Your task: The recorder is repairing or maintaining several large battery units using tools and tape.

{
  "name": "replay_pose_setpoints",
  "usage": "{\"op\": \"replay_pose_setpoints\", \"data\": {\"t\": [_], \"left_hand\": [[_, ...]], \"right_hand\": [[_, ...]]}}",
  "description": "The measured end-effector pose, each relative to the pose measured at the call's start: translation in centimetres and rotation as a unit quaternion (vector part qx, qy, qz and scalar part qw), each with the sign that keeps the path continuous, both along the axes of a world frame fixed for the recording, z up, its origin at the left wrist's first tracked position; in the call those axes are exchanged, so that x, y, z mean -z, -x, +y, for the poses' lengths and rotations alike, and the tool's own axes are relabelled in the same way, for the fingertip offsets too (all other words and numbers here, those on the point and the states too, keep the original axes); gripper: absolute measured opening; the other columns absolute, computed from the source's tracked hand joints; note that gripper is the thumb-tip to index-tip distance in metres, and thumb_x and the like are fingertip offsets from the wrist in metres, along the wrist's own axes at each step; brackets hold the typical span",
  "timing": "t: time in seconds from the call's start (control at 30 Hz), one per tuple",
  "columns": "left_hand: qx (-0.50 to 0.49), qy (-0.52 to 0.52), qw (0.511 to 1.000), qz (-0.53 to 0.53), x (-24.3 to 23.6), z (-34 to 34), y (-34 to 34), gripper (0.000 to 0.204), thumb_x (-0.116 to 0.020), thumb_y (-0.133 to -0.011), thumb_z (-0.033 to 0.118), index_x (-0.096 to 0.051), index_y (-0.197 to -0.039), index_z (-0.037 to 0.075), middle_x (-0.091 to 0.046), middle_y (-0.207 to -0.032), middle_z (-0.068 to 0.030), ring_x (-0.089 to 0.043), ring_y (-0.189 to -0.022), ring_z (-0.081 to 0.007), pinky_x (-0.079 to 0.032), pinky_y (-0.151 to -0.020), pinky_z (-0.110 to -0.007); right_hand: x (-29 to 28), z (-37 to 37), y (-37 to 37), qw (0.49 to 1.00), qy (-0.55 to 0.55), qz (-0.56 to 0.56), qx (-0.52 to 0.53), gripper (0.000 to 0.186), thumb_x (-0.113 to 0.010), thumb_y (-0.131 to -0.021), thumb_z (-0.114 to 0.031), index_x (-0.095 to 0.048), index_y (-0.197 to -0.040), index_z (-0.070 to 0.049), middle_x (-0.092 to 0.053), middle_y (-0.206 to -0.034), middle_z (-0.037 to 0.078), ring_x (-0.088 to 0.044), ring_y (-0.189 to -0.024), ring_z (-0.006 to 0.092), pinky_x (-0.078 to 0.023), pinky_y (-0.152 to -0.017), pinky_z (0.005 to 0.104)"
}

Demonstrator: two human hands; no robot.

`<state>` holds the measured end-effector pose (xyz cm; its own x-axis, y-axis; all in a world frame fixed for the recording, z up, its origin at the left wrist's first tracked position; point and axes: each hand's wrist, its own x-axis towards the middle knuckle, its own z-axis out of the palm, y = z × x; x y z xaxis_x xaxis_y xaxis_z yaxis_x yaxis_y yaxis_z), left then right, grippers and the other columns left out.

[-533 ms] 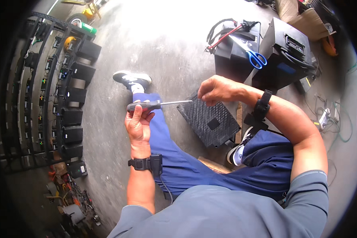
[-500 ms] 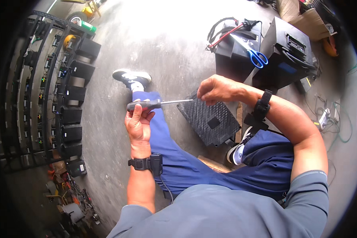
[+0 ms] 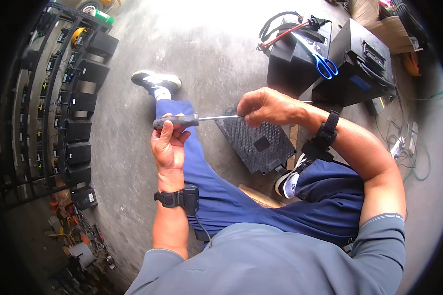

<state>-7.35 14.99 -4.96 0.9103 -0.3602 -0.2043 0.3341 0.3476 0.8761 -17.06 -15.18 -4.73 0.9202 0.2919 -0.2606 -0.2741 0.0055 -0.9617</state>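
My left hand (image 3: 168, 142) is wrapped round the dark, red-marked handle of a screwdriver (image 3: 182, 121), whose metal shaft points right, level above my left leg. At the shaft's far end my right hand (image 3: 267, 106) is closed, its fingertips pinched together at the tip. Whether a small part sits between those fingers I cannot make out. Below the right hand a black textured box (image 3: 261, 147) with a square patch on top lies on the floor between my legs.
Two black boxes (image 3: 295, 64) with cables stand ahead to the right; blue-handled scissors (image 3: 326, 66) lie on one. A black rack (image 3: 59, 98) of electronics runs along the left. Loose cables (image 3: 416, 157) trail on the right. A wooden strip (image 3: 258, 195) lies by my legs.
My right fingers have come left onto the screwdriver's tip, which stood a little apart from them before. Both hands sit slightly higher and more to the left in view.
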Motion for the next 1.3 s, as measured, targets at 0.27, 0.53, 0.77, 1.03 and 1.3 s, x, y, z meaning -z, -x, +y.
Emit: {"op": "replay_pose_setpoints", "data": {"t": [0.27,0.53,0.77,1.03,1.3], "left_hand": [[0.001,0.002,1.000,-0.008,-0.3,0.0,0.0,0.038,-0.073,-0.089,0.025,-0.060,-0.119,0.006,-0.070,-0.106,-0.0147,-0.071,-0.090,-0.0267,-0.062,-0.068,-0.038],[0.011,0.005,1.000,-0.021,-0.5,0.0,-0.1,0.039,-0.073,-0.089,0.022,-0.059,-0.121,0.005,-0.070,-0.108,-0.0164,-0.072,-0.091,-0.0276,-0.063,-0.070,-0.039],[0.081,0.036,0.995,-0.056,-1.7,-0.2,-0.1,0.038,-0.069,-0.091,0.015,-0.057,-0.125,0.003,-0.066,-0.117,-0.0211,-0.070,-0.099,-0.0282,-0.062,-0.080,-0.042],[0.102,0.079,0.990,-0.061,-2.0,-0.3,-0.5,0.039,-0.069,-0.091,0.014,-0.056,-0.127,0.003,-0.064,-0.121,-0.0227,-0.068,-0.103,-0.0292,-0.060,-0.086,-0.045],[0.096,0.085,0.990,-0.056,-2.0,-0.2,-0.6,0.038,-0.069,-0.091,0.015,-0.057,-0.126,0.005,-0.064,-0.122,-0.0213,-0.067,-0.106,-0.0292,-0.060,-0.085,-0.046]], "right_hand": [[0.1,0.1,-0.1,1.000,-0.007,-0.003,-0.006,0.014,-0.064,-0.090,-0.003,-0.065,-0.105,0.000,-0.067,-0.085,0.005,-0.066,-0.076,0.0114,-0.055,-0.067,0.0262],[-0.3,0.2,0.1,1.000,0.014,-0.005,-0.015,0.014,-0.063,-0.090,-0.002,-0.065,-0.104,-0.001,-0.067,-0.086,0.004,-0.066,-0.077,0.0109,-0.056,-0.069,0.0259],[0.1,0.2,0.2,1.000,0.019,-0.003,-0.010,0.015,-0.064,-0.089,-0.003,-0.066,-0.104,-0.001,-0.068,-0.085,0.004,-0.065,-0.075,0.0106,-0.055,-0.067,0.0260],[-0.3,-0.1,0.1,0.999,-0.003,0.015,-0.044,0.017,-0.062,-0.092,-0.008,-0.065,-0.107,-0.001,-0.067,-0.084,0.004,-0.064,-0.074,0.0109,-0.054,-0.067,0.0262],[-0.9,-0.4,0.2,0.998,-0.019,0.030,-0.049,0.022,-0.059,-0.096,-0.015,-0.063,-0.111,0.001,-0.067,-0.089,0.006,-0.066,-0.080,0.0129,-0.056,-0.071,0.0274]]}}
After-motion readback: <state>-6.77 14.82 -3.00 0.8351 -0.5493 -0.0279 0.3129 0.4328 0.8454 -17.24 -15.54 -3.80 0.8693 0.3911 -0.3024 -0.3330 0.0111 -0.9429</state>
